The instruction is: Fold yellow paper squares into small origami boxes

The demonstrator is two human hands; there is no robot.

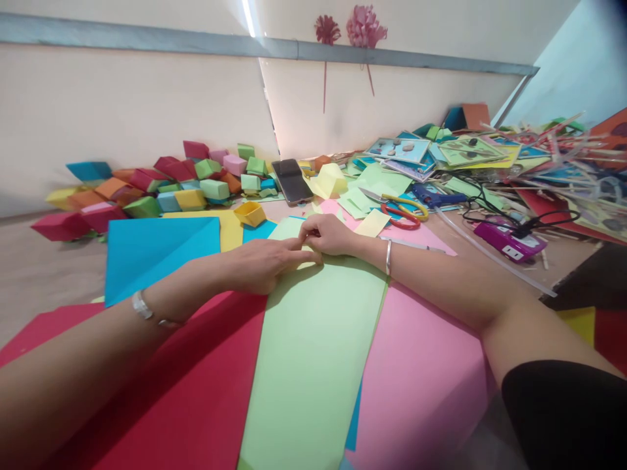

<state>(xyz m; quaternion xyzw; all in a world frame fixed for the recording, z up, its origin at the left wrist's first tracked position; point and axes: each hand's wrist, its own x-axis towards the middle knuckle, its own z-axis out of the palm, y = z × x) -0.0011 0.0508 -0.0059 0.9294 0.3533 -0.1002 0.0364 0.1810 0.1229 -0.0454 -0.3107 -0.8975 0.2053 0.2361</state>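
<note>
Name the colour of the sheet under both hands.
The sheet is light green, clearest in the head view.

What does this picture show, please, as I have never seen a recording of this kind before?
There is no machine here: a person works bare-handed, and the single view comes from a camera on their head, looking forward and down. The left hand and right hand meet at the far part of a pale green sheet. Whether their fingers pinch anything is too hidden to tell. Red paper lies to the left and pink paper to the right. Farther back are small paper boxes, a phone, scissors, a blue glue gun and a purple power strip.
</note>
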